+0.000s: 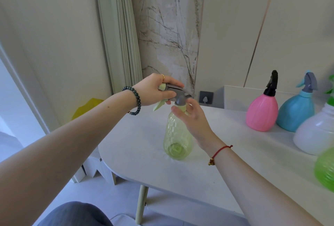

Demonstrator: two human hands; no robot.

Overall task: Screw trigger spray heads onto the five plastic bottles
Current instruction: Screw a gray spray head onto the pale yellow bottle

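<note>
A clear yellow-green bottle (178, 135) stands upright on the white table (226, 171). A grey trigger spray head (179, 95) with a pale green trigger sits on its neck. My left hand (155, 90) grips the top of that spray head. My right hand (191, 117) wraps its fingers around the bottle's neck collar just below the head. At the right stand a pink bottle (262, 113) with a black spray head and a blue bottle (294, 111) with a grey and blue head. A white bottle (314, 131) and a bright green bottle (325, 169) are cut off by the frame edge.
The table's rounded left end and front edge lie close to me, on pale wooden legs (141, 204). A curtain (119, 32) and a marbled wall panel stand behind. A yellow object (86, 108) sits on the floor at left. A grey wall hook (206, 97) is behind the table.
</note>
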